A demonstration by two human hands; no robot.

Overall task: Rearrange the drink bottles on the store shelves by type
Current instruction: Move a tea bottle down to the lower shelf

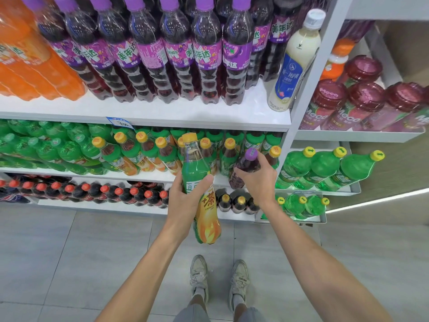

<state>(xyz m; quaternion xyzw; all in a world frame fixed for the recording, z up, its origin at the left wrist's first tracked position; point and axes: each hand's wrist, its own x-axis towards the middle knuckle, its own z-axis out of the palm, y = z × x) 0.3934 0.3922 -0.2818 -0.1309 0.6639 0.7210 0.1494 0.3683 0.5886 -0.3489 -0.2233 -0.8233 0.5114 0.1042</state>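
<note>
Tea bottle (204,205): our left hand (180,198) has its fingers clamped round the green label, holding the bottle in front of the middle shelf (151,174).
Grape soda bottle (247,165): at that shelf's front among teas; our right hand (260,182) grips its shoulder.
Handling: we judge both bottles full, weighty, stiff and slick, so we grip the body.
Contents: amber tea and dark soda, both capped.

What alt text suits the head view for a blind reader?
A person's left hand grips a yellow-capped tea bottle while the right hand grips a purple-capped soda bottle at the middle shelf, below a row of matching purple sodas.
</note>
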